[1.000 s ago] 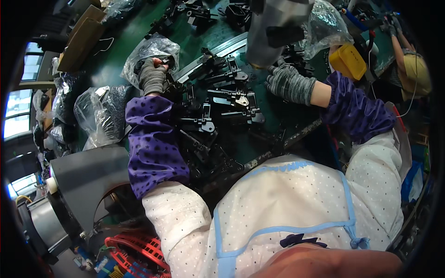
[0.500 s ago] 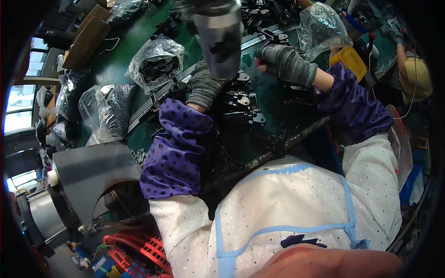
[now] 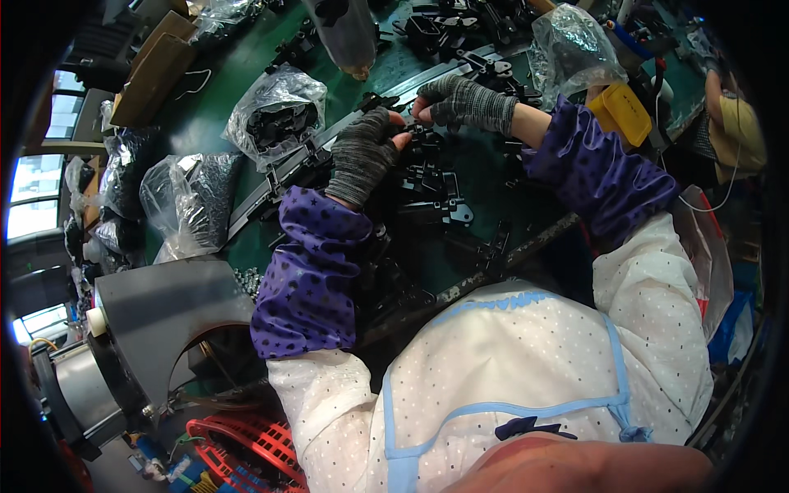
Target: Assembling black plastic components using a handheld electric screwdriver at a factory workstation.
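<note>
My left hand (image 3: 362, 156), in a grey knitted glove with bare fingertips, has its thumb and fingers pinched together over the bench. Close to its right, my right hand (image 3: 468, 104), gloved the same way, also has its fingertips closed together. The two sets of fingertips nearly meet above a long metal rail (image 3: 288, 168) that lies slantwise. What they pinch is too small to make out. Just below the hands lie several black and metal brackets (image 3: 440, 201). A grey, tapering cylinder (image 3: 341, 37) hangs over the bench beyond my left hand.
Clear plastic bags of black parts (image 3: 283, 115) lie left of the rail. More loose black parts (image 3: 460, 25) cover the far bench. A yellow container (image 3: 620, 115) stands at right, near another person's arm (image 3: 713, 103). A grey metal machine (image 3: 164, 304) is at lower left, above a red basket (image 3: 246, 444).
The hanging cylinder has moved away, up and left, from in front of my left hand. My right hand has come left, and both hands' fingertips are now close together.
</note>
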`<action>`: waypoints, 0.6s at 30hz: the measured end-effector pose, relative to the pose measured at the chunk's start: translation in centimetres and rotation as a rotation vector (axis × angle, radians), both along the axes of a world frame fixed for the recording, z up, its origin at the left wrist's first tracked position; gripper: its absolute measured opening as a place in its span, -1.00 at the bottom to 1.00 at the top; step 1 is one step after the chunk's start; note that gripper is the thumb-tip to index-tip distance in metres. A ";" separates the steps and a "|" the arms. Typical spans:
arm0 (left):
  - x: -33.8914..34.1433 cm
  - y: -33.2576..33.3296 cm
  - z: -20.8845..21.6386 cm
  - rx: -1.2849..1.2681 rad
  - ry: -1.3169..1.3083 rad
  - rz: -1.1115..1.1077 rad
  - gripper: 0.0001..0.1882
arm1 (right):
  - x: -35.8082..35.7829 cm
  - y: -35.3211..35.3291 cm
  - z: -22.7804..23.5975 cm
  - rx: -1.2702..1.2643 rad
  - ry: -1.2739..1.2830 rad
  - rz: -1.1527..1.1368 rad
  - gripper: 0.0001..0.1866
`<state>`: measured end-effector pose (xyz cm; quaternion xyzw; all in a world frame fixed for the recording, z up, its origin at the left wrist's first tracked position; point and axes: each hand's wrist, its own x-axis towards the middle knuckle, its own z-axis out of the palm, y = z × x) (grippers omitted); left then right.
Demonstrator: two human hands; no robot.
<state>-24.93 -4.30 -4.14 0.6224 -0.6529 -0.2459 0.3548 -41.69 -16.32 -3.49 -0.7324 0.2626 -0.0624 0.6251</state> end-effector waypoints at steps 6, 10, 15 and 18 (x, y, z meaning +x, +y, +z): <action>0.0 0.5 -0.9 -0.011 -0.029 -0.010 -0.78 | 0.3 0.2 0.3 0.050 -0.006 0.026 -0.83; -0.1 0.7 -0.4 0.024 -0.053 0.012 -0.78 | 0.6 0.5 0.5 0.014 0.100 0.059 -0.84; 0.3 0.4 -0.8 0.056 0.157 -0.002 -0.78 | 0.5 0.4 0.5 0.100 0.165 0.036 -0.83; 0.3 0.3 -1.2 -0.029 0.110 -0.050 -0.78 | 0.3 0.6 -0.1 0.095 0.171 0.042 -0.77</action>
